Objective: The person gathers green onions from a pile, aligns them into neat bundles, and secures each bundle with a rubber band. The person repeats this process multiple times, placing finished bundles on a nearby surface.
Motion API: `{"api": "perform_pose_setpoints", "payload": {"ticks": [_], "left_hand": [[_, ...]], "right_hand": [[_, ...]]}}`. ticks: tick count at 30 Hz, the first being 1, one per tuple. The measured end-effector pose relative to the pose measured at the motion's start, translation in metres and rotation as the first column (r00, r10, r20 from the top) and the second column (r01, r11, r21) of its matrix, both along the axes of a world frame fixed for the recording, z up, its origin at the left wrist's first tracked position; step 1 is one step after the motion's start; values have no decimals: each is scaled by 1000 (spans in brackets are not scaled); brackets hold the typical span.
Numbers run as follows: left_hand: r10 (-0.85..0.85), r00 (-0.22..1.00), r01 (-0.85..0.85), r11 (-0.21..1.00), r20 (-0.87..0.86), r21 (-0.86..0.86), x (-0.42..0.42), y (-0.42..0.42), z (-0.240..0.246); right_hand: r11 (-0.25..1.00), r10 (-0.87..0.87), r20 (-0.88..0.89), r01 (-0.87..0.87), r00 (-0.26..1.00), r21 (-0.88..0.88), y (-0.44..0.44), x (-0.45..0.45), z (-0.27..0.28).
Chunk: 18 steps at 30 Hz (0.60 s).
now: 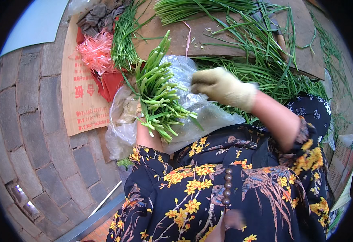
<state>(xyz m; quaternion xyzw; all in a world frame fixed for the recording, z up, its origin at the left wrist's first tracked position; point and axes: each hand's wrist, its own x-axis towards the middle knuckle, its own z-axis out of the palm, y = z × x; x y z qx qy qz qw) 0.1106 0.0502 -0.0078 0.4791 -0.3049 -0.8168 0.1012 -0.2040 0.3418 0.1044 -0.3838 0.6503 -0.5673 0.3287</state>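
Observation:
A thick bundle of green chive-like stalks [161, 93] lies across my left forearm, its pale cut ends fanned towards me. My left hand [139, 110] is mostly hidden behind the bundle and grips it from the left. To the right, my right hand [221, 87] wears a cream work glove with darkened fingers. It hovers over the clear plastic sheet [191, 121] on my lap, apart from the bundle. Its fingers are curled and blurred by motion, and whether anything is between them is hidden.
Loose chives [252, 78] heap beyond the right hand. A wooden board [231, 45] carries a tidy chive bunch [200, 9] and a knife with a wooden handle [280, 45]. Pink plastic strips [96, 51] and a dark cloth [100, 18] lie on a printed panel [76, 112] over brick paving [34, 103].

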Motion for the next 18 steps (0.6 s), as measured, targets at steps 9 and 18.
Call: {"api": "perform_pose_setpoints", "payload": {"ticks": [9,18], "left_hand": [[-51,990,48,999,-131,-22,-108,-43,-26],[-55,980,49,998,-190,-36,-128,-60,-27]], "right_hand": [[924,199,-9,-185,980,335,24,6,30],[975,-216,311,222,925,17,-35,42,-10]]}}
